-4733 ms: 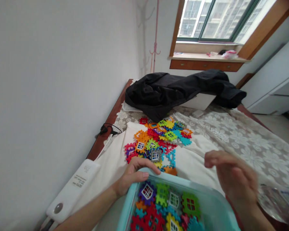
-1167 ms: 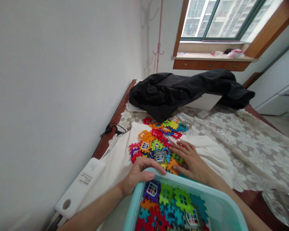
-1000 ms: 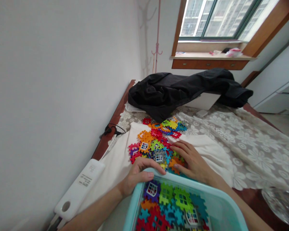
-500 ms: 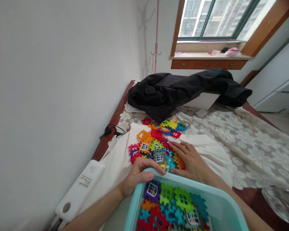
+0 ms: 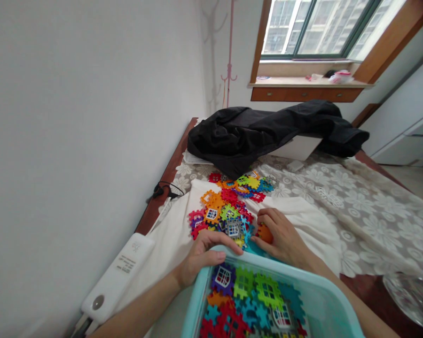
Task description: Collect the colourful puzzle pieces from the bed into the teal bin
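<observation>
My left hand [image 5: 206,258] grips the far-left rim of a light blue plastic bin [image 5: 324,277], thumb and fingers over the edge. Inside the bin lie interlocking plastic building tiles [image 5: 245,284] in green, purple, red, blue and orange, some with white window inserts. Just past the rim, my right hand [image 5: 282,234] curls its fingers around an orange building tile [image 5: 264,233]. Beside it spreads a loose pile of similar tiles [image 5: 229,212] on a white cloth. The right hand's palm side is hidden.
A black garment [image 5: 261,134] drapes over a white box [image 5: 296,148] behind the pile. On the left, a white power strip [image 5: 118,274] lies by the wall. A patterned lace cloth [image 5: 366,206] covers the surface to the right, with a shiny clear object [image 5: 412,298] near the edge.
My right hand's fingers have drawn back from the red tiles and curled in around the orange tile, pulling it slightly away from the pile. The left hand and bin stay put.
</observation>
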`<state>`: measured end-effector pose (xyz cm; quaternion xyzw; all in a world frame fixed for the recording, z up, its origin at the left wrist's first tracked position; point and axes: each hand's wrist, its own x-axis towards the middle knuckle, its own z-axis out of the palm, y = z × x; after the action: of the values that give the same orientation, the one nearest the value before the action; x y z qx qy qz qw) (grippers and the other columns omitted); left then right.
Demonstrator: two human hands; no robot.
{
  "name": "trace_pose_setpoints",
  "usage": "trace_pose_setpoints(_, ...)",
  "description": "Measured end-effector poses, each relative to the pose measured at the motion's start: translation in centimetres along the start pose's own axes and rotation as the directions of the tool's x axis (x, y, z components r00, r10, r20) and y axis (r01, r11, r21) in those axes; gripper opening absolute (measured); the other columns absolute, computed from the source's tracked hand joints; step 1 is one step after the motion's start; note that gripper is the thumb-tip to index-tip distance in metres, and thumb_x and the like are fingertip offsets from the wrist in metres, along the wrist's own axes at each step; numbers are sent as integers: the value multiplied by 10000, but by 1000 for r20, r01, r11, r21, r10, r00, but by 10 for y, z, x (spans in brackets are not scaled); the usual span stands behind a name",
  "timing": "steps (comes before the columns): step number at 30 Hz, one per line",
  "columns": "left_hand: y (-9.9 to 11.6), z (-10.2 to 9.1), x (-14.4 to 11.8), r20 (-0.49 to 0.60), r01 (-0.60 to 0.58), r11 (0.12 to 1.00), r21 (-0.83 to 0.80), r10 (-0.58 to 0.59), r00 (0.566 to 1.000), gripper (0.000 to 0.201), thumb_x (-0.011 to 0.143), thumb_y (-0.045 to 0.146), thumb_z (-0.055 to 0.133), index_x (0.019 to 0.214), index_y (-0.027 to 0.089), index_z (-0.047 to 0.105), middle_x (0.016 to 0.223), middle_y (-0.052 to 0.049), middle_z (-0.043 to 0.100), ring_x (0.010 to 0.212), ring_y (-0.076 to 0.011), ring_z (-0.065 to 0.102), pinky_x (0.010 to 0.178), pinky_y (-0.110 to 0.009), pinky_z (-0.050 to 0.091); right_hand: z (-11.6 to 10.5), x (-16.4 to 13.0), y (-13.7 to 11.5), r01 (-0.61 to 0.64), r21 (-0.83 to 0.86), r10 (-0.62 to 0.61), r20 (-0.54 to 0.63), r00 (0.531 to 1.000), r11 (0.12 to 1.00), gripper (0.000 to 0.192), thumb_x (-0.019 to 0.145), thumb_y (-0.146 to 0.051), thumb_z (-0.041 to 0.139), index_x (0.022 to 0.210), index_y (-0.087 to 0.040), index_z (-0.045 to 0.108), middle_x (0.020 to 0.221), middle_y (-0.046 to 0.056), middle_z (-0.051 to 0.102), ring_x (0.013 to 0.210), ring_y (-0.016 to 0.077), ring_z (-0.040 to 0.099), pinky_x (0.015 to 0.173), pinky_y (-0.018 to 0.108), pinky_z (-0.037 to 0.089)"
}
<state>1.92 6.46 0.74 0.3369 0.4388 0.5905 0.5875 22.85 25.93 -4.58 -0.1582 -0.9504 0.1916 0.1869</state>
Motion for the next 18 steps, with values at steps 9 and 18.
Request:
trace_pose_setpoints(9,-2,1,0,-12,-10,1000,-12,10,1000,255,740,364,812,940,216,868,868,-34,804,762,-164,688,694,-231,500,-2,-1,11,-71,-92,68,-37,997,993,299,985,-498,628,924,-206,646,851,81,685,823,265,638,776,383,472)
trace_pose_setpoints(18,-4,-3,-1,36,-23,1000,-5,24,999,251,778,347,787,986,228,864,912,-34,815,782,-162,698,700,-229,503,-5,-5,21,-239,60,246,-159,956,969,353,978,-538,602,857,-207,593,689,7,631,628,202,614,634,321,396)
